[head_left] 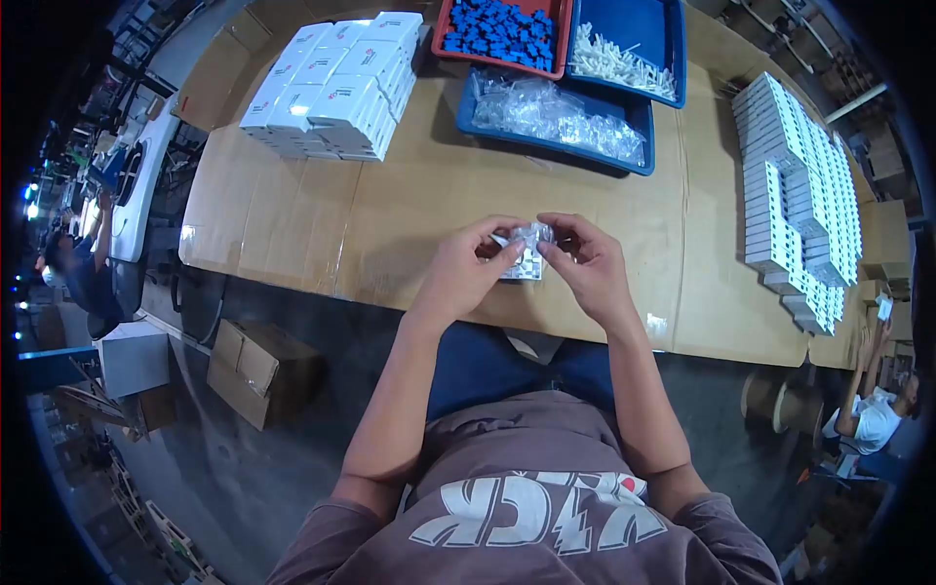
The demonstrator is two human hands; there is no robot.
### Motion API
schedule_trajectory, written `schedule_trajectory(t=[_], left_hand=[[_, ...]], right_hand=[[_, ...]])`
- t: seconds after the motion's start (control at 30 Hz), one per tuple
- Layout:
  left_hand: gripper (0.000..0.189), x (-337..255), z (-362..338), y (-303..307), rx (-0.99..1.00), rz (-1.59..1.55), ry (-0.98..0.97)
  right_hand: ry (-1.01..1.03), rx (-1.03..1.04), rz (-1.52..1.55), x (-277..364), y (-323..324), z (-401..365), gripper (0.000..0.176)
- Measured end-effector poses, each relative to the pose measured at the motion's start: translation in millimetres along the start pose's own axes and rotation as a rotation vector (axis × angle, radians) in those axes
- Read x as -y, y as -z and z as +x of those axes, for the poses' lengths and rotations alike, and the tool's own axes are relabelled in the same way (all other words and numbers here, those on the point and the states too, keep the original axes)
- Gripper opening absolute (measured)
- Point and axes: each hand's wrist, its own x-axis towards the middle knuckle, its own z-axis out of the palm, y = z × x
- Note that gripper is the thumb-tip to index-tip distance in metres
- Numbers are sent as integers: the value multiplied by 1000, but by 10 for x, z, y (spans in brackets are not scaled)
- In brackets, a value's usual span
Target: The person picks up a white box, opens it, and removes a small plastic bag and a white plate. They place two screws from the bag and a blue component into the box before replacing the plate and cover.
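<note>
Close to the table's near edge, my left hand (472, 265) and my right hand (591, 265) meet over a small clear plastic bag (532, 234). Thumb and fingers of each hand pinch it, left hand on its left side, right hand on its right. Just below the bag, between my thumbs, shows a small white piece with dark square markings (527, 267). My fingers cover part of both.
Beyond my hands stand a blue tray of clear plastic bags (639, 168), a red tray of blue parts (444, 44) and a blue tray of white sticks (673, 19). White boxes (336, 83) are stacked left, more boxes (795, 195) right. People (83, 273) work nearby.
</note>
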Motion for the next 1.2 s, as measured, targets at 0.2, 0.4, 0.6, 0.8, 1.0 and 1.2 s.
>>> schedule_trajectory(t=[0.2, 0.4, 0.6, 0.8, 1.0, 1.2], left_hand=[[27, 167, 110, -28, 20, -126, 35], [21, 258, 42, -139, -18, -354, 158], [18, 520, 47, -92, -157, -240, 150], [12, 501, -10, -209, -231, -365, 169], [13, 515, 10, -198, -244, 93, 4], [23, 345, 3, -123, -88, 224, -44]], right_hand=[[138, 37, -192, -77, 39, 37, 37], [142, 39, -304, -152, -44, -8, 40], [-160, 75, -75, -194, -10, -2, 34], [67, 46, -156, -202, -29, -10, 26], [35, 117, -202, -305, -10, -23, 27], [92, -35, -265, -484, -24, 28, 18]])
